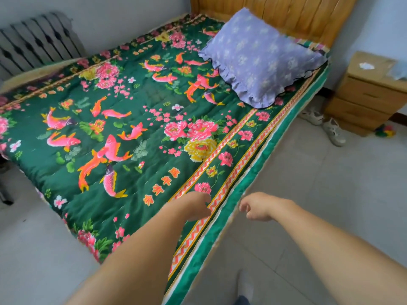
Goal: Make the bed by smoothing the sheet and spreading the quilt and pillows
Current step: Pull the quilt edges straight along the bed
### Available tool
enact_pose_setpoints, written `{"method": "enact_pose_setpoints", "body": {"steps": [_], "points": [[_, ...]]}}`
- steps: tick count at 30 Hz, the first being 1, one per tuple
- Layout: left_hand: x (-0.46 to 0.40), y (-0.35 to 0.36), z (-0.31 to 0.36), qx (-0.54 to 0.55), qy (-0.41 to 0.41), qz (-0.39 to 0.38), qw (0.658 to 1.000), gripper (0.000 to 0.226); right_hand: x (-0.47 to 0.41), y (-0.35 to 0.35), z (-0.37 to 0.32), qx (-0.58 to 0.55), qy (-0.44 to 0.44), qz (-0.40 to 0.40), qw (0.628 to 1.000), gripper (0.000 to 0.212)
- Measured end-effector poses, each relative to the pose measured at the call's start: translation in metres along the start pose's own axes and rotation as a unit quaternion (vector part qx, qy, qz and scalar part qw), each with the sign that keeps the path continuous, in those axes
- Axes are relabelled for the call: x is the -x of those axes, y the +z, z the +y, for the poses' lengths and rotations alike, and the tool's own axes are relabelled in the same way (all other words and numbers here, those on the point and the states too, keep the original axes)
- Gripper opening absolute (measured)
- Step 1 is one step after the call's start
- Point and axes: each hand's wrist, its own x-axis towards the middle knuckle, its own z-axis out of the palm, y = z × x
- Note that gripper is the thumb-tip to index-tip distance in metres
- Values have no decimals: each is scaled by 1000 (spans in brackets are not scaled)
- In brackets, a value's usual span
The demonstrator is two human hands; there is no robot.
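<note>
Your left hand (196, 205) rests on the patterned border of the green quilt (136, 133), its grip curled down against the fabric near the bed's edge, though you cannot tell whether it pinches any cloth. Your right hand (256, 209) hangs just beside the quilt's edge, its grip loosely curled and holding nothing. The quilt lies spread over the bed, the purple pillow (259, 58) against the wooden headboard (286, 12).

sheet: hidden under quilt (136, 128)
left hand (193, 205) fingertips: blurred, grip unclear
radiator (37, 42): cut off at 9 o'clock edge
</note>
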Motion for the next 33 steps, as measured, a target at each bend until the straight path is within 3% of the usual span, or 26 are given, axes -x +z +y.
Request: {"method": "enact_pose_setpoints", "body": {"steps": [8,18,24,29,33], "points": [[-72,-41,100,30,-1,-11,999,51,-10,-66,103,8,3,-12,1000,39],[-170,-57,144,37,-3,-27,999,43,-60,-106,173,20,-4,-25,999,40],[-265,-55,166,56,-12,-39,998,39,-131,-122,220,98,-3,-57,994,41],[-338,-50,176,148,-65,9,987,54,-204,-129,255,166,-79,-9,983,47],[-381,-21,168,175,-155,26,972,86,-261,-121,278,216,-98,3,972,77]]}}
